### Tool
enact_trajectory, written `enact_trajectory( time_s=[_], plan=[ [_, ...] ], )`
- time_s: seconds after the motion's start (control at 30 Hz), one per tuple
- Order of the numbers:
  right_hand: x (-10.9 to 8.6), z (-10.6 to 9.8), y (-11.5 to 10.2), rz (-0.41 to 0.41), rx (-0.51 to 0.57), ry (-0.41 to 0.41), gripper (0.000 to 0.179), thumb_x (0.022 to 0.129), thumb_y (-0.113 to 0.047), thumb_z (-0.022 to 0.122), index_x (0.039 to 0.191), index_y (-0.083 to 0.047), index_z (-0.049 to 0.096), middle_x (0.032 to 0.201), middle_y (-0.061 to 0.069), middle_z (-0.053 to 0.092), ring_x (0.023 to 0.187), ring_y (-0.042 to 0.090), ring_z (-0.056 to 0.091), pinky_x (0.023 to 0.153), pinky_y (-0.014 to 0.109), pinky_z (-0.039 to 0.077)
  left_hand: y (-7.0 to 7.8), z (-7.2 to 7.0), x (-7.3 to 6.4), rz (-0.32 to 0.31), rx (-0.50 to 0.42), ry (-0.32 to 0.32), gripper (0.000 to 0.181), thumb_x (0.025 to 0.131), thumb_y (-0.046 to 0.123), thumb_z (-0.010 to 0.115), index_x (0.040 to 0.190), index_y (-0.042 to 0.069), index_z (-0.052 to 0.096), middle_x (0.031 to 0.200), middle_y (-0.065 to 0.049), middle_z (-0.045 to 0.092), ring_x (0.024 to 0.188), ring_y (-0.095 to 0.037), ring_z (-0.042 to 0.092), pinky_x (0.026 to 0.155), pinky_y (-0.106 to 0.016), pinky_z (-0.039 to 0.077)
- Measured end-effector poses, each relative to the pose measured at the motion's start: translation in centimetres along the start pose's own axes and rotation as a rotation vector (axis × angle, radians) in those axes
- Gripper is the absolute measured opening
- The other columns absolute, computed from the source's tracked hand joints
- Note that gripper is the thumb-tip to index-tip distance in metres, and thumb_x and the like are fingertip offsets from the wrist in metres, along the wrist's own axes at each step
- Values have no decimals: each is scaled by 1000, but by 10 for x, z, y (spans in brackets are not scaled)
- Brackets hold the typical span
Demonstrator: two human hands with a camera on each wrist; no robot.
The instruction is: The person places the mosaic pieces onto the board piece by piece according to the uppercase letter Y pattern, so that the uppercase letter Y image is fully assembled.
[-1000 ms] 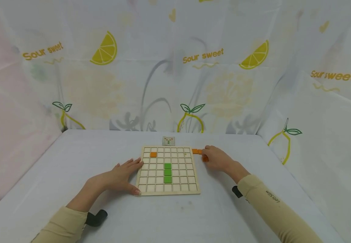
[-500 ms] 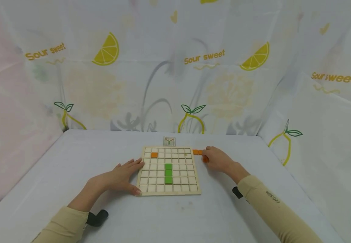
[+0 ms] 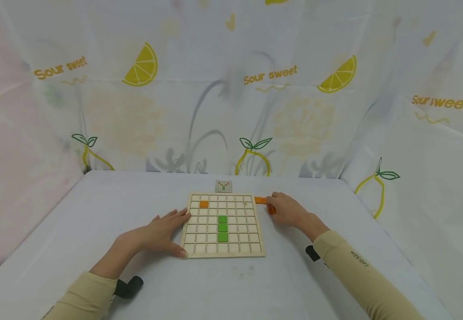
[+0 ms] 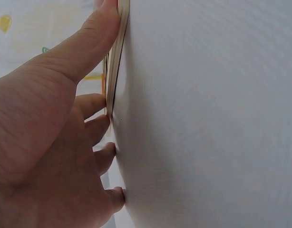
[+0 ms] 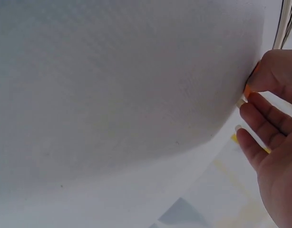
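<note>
A light wooden grid board (image 3: 201, 228) lies flat on the white table. Set in its cells are a column of three green square tiles (image 3: 223, 228) and one orange square tile (image 3: 203, 204) toward the back left. My left hand (image 3: 157, 233) rests along the board's left side with fingers spread; in the left wrist view the thumb touches the board's edge (image 4: 118, 57). Just beyond the back right corner, my right hand (image 3: 289, 210) pinches an orange tile (image 5: 248, 90) low at the table, partly hidden by the fingers. More orange tiles (image 3: 258, 200) lie in a row beside it.
Behind the board lies a small pattern card (image 3: 223, 186) with a coloured grid. A printed cloth backdrop (image 3: 199, 111) rises behind the table and at its sides. Dark wrist devices (image 3: 128, 287) sit under both forearms.
The view has shifted very slightly. Both hands, the board and the tiles stay practically where they were.
</note>
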State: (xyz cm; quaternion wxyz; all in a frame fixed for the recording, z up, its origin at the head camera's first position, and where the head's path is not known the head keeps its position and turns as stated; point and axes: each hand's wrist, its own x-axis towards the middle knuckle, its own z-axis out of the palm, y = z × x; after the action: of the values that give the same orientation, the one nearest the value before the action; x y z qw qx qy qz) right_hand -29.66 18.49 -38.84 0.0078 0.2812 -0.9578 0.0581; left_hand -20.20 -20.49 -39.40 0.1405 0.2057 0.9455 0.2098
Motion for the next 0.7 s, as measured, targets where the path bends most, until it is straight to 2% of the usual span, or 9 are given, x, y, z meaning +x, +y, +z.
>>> enact_trajectory(
  time_s=[0.47, 0.7],
  plan=[
    [6, 1, -9, -17, -2, 19, 11, 87, -5, 67, 94, -14, 65, 85, -1, 52, 77, 16, 47, 72, 29, 44, 3, -1, -2, 1, -6, -1, 114, 71, 59, 81, 157, 6, 27, 166, -15, 19, 153, -44, 12, 115, -75, 9],
    [11, 1, -15, 2, 6, 2, 17, 86, -6, 67, 102, -13, 69, 89, 0, 54, 78, 16, 49, 73, 30, 46, 2, -1, -1, -4, -6, -2, 115, 71, 60, 81, 157, 7, 27, 167, -15, 18, 153, -44, 12, 115, -75, 8]
  ],
)
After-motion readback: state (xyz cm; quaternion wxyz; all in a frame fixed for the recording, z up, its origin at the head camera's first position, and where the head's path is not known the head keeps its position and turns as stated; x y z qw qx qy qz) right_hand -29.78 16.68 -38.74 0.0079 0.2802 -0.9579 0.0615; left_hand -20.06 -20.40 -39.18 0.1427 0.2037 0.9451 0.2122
